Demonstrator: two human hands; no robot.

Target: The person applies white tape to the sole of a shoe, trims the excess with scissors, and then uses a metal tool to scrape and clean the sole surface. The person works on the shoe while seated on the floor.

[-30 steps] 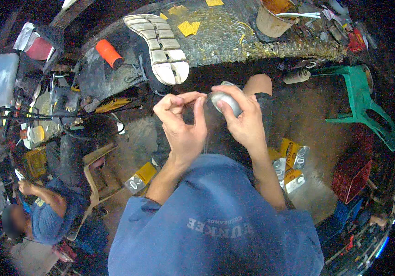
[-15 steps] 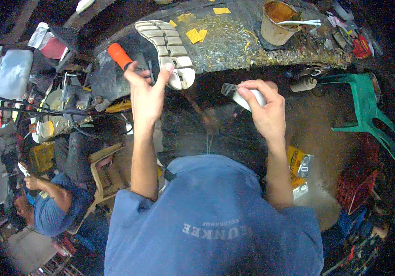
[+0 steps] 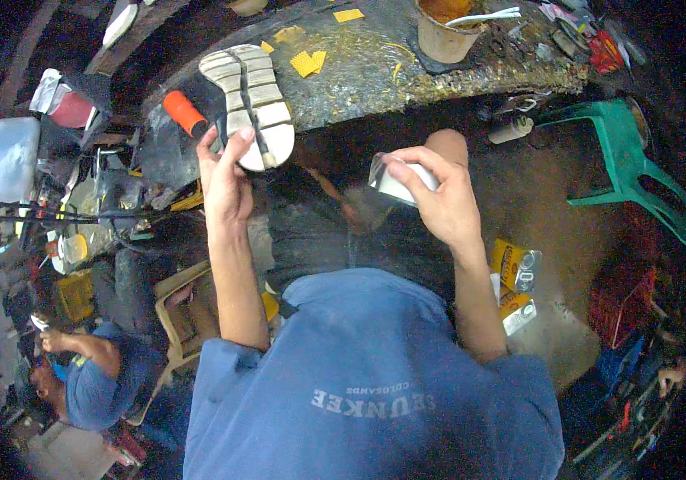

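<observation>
Head view: two hands and a shoe at a cluttered bench.
Left hand: grasping the near end of a white shoe sole, thumb over the tread face, fingers curled by its left edge.
Left arm: extended forward, wrist roughly in line with the forearm.
Shoe sole: tread up, overlapping the bench edge, near end jutting past it; cannot tell whether resting there or held clear.
Right hand: gripping a white piece between thumb and fingers, above the lap, well apart from the sole.
Right arm: angled inward, back of the hand mostly up.
Clear film: projecting from the white piece's left end.
Sole risk: could tip or slip, being gripped at one end only, with most of the length beyond the thumb.
Film risk: could crumple or tear if squeezed or tugged unevenly.
Orange cylinder risk: lying near the left fingertips; could roll if brushed sideways, being round.
Yellow scraps risk: could stick to the shoe if laid among them.
</observation>
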